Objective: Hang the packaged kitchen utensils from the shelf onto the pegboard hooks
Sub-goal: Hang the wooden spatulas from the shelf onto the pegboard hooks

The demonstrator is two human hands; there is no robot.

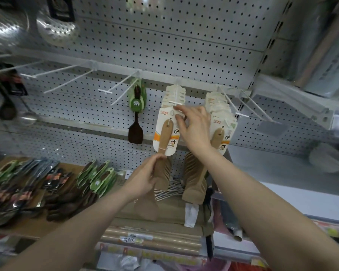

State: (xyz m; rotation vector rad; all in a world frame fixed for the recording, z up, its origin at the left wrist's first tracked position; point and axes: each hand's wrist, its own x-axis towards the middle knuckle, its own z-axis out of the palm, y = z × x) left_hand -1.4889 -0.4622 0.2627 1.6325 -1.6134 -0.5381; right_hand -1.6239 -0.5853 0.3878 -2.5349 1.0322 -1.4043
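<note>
A grey pegboard (164, 45) wall with white hooks backs a shelf (18, 223) where packaged utensils (37, 184) lie in heaps at the left, apparently waiting their turn. Right of them, the left hand (145, 177) curls round the wooden handle of a carded spatula (165, 133), likely steadying it from below. The right hand (194, 128) pinches the card's top edge just under the tip of a hook (175, 102), so the card's hanging slot sits between those fingertips, evidently for threading on.

Perforated metal strainers (56, 29) hang upper left — rolled paper packs (145, 237) lie bottom centre.
</note>
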